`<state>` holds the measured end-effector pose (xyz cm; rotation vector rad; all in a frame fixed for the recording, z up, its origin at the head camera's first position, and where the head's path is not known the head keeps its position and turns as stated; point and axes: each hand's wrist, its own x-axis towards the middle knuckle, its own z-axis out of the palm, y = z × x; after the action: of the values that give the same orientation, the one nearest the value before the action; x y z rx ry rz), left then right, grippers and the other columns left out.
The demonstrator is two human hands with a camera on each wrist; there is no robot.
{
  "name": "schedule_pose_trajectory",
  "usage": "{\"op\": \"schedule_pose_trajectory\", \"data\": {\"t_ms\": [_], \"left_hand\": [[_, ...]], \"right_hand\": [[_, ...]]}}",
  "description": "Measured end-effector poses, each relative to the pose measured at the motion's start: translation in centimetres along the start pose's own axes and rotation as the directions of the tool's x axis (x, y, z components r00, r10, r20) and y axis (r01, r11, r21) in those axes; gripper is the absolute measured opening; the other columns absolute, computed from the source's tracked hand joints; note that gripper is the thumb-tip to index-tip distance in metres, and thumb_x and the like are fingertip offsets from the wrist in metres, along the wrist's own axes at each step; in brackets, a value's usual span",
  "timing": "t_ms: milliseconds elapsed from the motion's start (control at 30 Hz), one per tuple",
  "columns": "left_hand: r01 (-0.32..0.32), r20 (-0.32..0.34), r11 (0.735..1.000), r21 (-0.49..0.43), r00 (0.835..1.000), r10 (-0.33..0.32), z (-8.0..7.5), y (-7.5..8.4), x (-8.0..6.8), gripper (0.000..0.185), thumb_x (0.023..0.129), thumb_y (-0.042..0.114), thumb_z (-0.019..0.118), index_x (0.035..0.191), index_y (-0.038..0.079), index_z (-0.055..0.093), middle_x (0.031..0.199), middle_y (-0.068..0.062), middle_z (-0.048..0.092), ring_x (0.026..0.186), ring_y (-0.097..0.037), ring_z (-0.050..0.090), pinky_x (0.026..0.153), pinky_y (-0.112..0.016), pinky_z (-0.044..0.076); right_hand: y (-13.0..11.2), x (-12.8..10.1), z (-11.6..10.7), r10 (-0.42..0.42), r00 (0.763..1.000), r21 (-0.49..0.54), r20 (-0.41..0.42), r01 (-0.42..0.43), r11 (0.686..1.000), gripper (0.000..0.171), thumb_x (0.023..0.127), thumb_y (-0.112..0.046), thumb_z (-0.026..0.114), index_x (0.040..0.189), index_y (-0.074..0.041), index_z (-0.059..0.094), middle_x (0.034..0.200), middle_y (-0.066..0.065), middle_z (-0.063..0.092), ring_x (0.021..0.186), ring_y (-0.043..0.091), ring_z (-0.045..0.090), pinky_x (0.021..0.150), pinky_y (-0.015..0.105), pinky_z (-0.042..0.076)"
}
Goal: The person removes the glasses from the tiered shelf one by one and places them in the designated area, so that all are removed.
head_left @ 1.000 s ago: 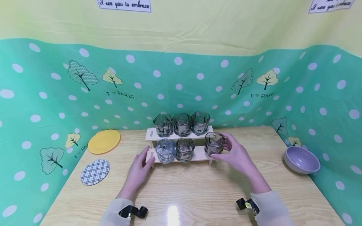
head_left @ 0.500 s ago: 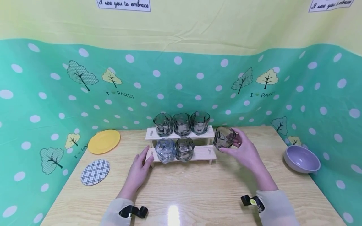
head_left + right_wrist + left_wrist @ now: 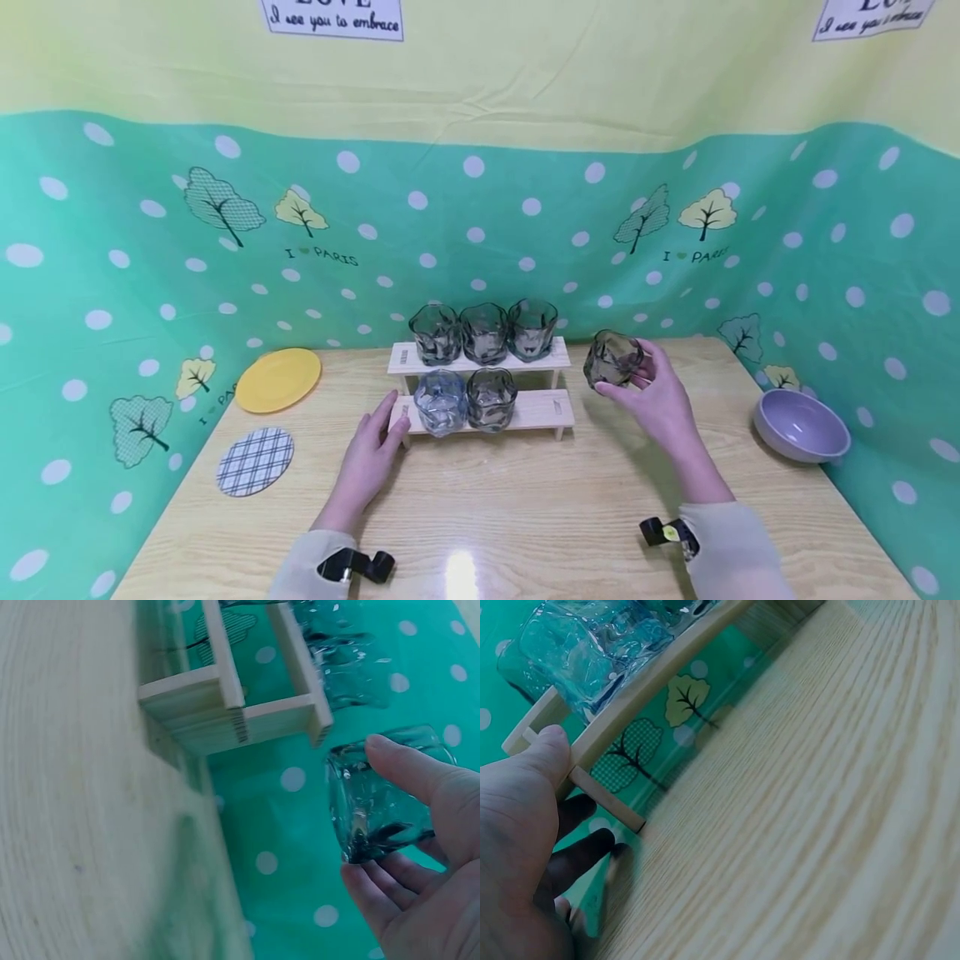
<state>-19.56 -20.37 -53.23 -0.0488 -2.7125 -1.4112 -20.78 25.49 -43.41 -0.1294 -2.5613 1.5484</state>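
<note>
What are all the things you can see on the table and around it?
held glass: one, smoky grey, in the right hand, right of the rack
top-shelf glasses: three, smoky grey, in a row
clear glass: one, lower shelf, left
grey glass: one, lower shelf, beside the clear one
rack: one, pale wood, two steps, mid-table
plate: one, yellow, far left
coaster: one, checked, round, front of plate
bowl: one, lilac, right edge
table: one, light wood
left hand: on the rack's left end
right hand: grips the held glass
</note>
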Motion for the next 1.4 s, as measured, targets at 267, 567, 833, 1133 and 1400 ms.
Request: {"op": "schedule_pose_trajectory", "data": {"t_ms": [267, 567, 833, 1133, 1400], "left_hand": [[-0.015, -0.006, 1.000, -0.001, 1.000, 0.014, 0.1, -0.1, 0.0, 0.069, 0.116, 0.051, 0.053, 0.174, 0.017, 0.036, 0.174, -0.020, 0.039, 0.162, -0.060, 0.013, 0.130, -0.075, 0.014], [-0.048, -0.013, 0.999, -0.009, 0.999, 0.048, 0.2, 0.0, 0.1, 0.070, 0.117, 0.048, 0.054, 0.174, 0.013, 0.036, 0.173, -0.015, 0.041, 0.162, -0.059, 0.013, 0.134, -0.069, 0.010], [-0.037, -0.016, 0.999, -0.014, 0.999, 0.037, 0.1, -0.1, 0.0, 0.070, 0.116, 0.050, 0.053, 0.174, 0.014, 0.037, 0.174, -0.017, 0.040, 0.162, -0.060, 0.013, 0.133, -0.071, 0.011], [-0.019, -0.002, 1.000, -0.003, 1.000, 0.019, 0.1, 0.0, -0.1, 0.070, 0.116, 0.052, 0.052, 0.175, 0.017, 0.035, 0.174, -0.020, 0.038, 0.162, -0.060, 0.011, 0.132, -0.073, 0.013], [-0.039, -0.007, 0.999, -0.017, 0.999, 0.039, 0.2, -0.2, 0.1, 0.070, 0.116, 0.049, 0.054, 0.174, 0.015, 0.036, 0.173, -0.016, 0.042, 0.163, -0.058, 0.013, 0.135, -0.067, 0.010]], "right_hand": [[1.6, 1.6, 0.7, 0.015, 0.999, 0.022, -0.040, -0.014, 1.000, 0.116, 0.087, -0.039, 0.098, 0.174, -0.015, 0.026, 0.156, 0.029, 0.054, 0.142, 0.048, 0.058, 0.118, 0.059, 0.052], [3.3, 4.1, 1.6, 0.055, 0.998, 0.032, -0.005, -0.055, 0.998, 0.116, 0.086, -0.033, 0.099, 0.173, -0.009, 0.025, 0.151, 0.029, 0.055, 0.137, 0.046, 0.060, 0.116, 0.058, 0.053], [4.5, 5.8, 2.2, 0.052, 0.998, -0.027, 0.024, -0.052, 0.998, 0.117, 0.086, -0.033, 0.099, 0.172, -0.005, 0.024, 0.153, 0.031, 0.053, 0.138, 0.049, 0.057, 0.119, 0.061, 0.050], [5.5, 7.0, 3.0, 0.069, 0.997, -0.085, 0.043, -0.065, 0.994, 0.114, 0.085, -0.032, 0.099, 0.169, -0.005, 0.027, 0.154, 0.032, 0.052, 0.140, 0.053, 0.054, 0.119, 0.067, 0.047], [6.5, 7.4, 3.7, 0.033, 0.998, -0.140, 0.056, -0.025, 0.990, 0.108, 0.087, -0.031, 0.098, 0.167, -0.003, 0.029, 0.154, 0.036, 0.053, 0.141, 0.056, 0.053, 0.120, 0.069, 0.044]]}}
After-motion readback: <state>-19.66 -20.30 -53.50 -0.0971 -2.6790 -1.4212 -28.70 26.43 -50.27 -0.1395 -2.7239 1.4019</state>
